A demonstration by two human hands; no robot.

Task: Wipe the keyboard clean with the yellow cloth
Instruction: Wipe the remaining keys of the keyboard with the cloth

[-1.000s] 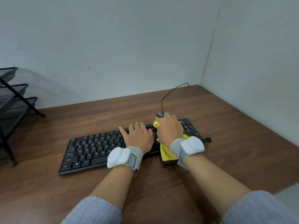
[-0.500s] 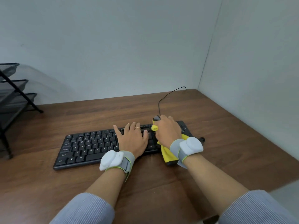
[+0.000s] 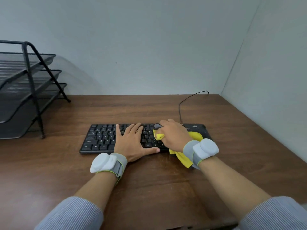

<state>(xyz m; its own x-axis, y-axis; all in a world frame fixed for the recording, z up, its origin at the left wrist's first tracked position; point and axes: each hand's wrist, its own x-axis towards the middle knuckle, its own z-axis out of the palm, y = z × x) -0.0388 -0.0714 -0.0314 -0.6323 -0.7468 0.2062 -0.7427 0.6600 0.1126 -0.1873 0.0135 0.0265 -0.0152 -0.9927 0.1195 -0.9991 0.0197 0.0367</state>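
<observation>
Nearest the camera, two ribbed grey-blue sleeves, the left sleeve point(image 3: 69, 214) and the right sleeve point(image 3: 272, 214), end at bare forearms stretched out over a brown wooden desk point(image 3: 149, 188). Each wrist carries a grey strap with a white pod: the left wristband point(image 3: 108, 163) and the right wristband point(image 3: 201, 149). The left hand point(image 3: 132, 143) lies flat, palm down, on the middle of the black keyboard point(image 3: 103, 136). Its fingers are straight and spread across the keys, its thumb lies along the near edge, and a thin ring point(image 3: 137, 132) sits on one finger; it holds nothing. Just beside it, the right hand point(image 3: 174, 135) is curled tight round a bunched yellow cloth point(image 3: 194, 135) and presses it onto the right part of the keyboard. A yellow fold pokes out under the knuckles, more shows behind the wrist, and a flap hangs over the keyboard's near edge onto the desk. A small dark grey bit shows at the fingertips; what it is cannot be told. The keyboard lies flat on the desk, its long side across the view. From its far edge a thin black cable point(image 3: 180, 108) runs back toward the corner of the pale wall point(image 3: 149, 47). Well apart at the far left stands a black mesh tray rack point(image 3: 33, 90) with three stepped tiers, of which only bare mesh can be seen.
</observation>
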